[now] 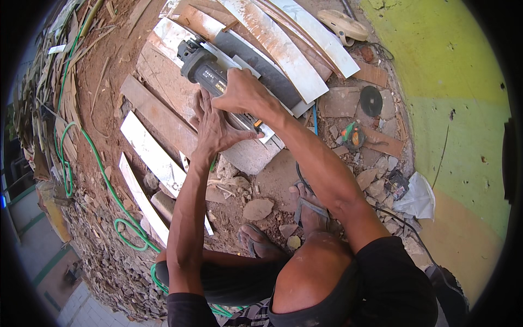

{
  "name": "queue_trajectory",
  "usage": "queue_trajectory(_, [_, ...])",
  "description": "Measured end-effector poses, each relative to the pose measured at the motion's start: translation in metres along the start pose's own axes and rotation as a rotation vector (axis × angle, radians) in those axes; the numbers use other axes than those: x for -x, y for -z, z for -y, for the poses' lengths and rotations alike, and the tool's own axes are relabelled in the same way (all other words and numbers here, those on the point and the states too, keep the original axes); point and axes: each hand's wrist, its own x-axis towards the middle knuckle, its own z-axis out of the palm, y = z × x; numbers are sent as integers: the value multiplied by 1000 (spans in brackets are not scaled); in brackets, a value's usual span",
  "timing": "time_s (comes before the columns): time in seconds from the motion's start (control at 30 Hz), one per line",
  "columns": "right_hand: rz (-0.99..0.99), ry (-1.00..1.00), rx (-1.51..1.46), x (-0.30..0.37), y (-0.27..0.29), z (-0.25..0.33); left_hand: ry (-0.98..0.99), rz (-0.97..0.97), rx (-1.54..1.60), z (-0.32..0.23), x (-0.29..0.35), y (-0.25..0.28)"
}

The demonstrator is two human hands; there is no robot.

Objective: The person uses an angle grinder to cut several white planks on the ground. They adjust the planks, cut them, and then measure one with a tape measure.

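Observation:
Near the top centre, an angle grinder (210,72) with a dark grey body lies slantwise over the boards, its head toward the far left. My right hand (242,94) is closed round its body. Along the near side of the tool, my left hand (215,131) is spread, fingers pointing away and thumb stretched to the right. The thumb is beside the tool's rear end, close to a small orange part (257,124). Whether my left palm presses on the tool or on what is beneath it, I cannot tell. Under the grinder are pale strips and a stone slab (253,155).
Long white boards (278,46) are stacked beyond my hands; more white strips (150,150) lie left. A black disc (371,101), a green-and-orange tool (353,136) and a beige clog (342,26) sit near the painted wall (457,136). A green hose (103,169) winds over rubble.

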Motion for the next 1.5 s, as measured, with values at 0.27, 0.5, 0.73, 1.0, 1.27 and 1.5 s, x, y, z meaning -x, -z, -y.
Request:
queue_trajectory(0.27, [30,-22,12,1,4,4,23,0,-26,3,0,-5])
queue_trajectory(0.5, [38,-32,24,-2,3,4,-33,-70,52,1,1,-2])
queue_trajectory(0.73, [59,-22,23,-4,5,4,10,-25,15,-1,2,-1])
queue_trajectory(1.0, [-4,52,1,-7,0,-5,-6,-10,25,0,0,0])
queue_trajectory(1.27, [-1,-4,36,-5,1,-4,47,54,-15,-4,-2,7])
queue_trajectory(1.5, [15,-19,16,1,7,0,105,52,-3,-4,0,6])
